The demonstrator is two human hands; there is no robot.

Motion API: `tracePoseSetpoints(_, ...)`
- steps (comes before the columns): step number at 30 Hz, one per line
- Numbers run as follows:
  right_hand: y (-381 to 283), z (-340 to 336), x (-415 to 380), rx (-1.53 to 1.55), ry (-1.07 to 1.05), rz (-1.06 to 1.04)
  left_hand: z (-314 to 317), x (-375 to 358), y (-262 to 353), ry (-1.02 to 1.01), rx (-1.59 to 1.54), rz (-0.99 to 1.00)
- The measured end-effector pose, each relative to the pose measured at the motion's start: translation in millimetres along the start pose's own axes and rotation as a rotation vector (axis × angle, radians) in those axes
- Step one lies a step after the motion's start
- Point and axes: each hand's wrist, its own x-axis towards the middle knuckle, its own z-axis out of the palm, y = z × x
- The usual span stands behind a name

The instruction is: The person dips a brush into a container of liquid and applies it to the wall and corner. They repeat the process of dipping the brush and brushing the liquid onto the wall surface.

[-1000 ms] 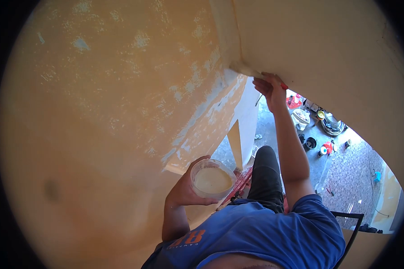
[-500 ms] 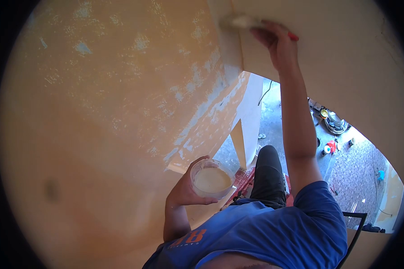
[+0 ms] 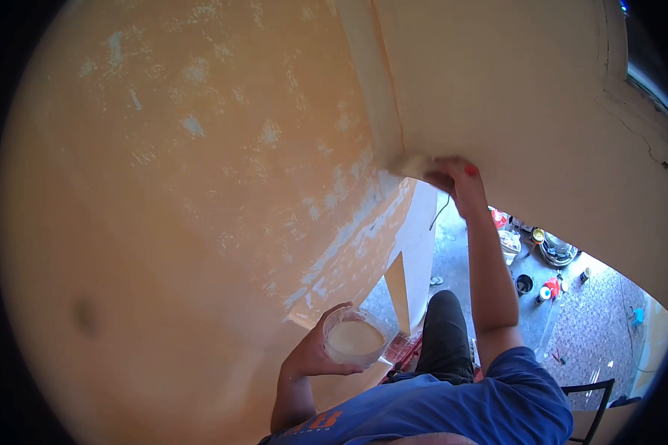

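My left hand (image 3: 315, 352) is wrapped round a clear round tub (image 3: 355, 338) of pale, creamy liquid, held in front of my body near the patchy orange wall (image 3: 200, 185). My right hand (image 3: 460, 182) is raised and closed on a paintbrush with a red handle end (image 3: 470, 170). The pale, blurred bristles of the brush (image 3: 412, 165) are at the lower end of the corner strip, where the orange wall meets the beige surface (image 3: 497, 89).
Far below, the floor (image 3: 586, 326) holds a coiled hose (image 3: 557, 251), a dark bucket (image 3: 524, 284), small cans and a red item (image 3: 552, 285). A black metal frame (image 3: 594, 387) stands at lower right. Cracks run across the beige surface at upper right.
My right hand and the brush have moved down along the corner strip. The camera view has shifted, and the tub in my left hand appears slightly lower.
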Motion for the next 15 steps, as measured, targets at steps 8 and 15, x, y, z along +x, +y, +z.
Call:
tracePoseSetpoints(8, -151, 101, 89, 0.095, -0.186, -0.340, 0, -5, -5, 0.000, 0.058, 0.064)
tracePoseSetpoints(15, -188, 116, 83, 0.301, -0.196, -0.444, 4, -7, 6, 0.022, -0.017, 0.053)
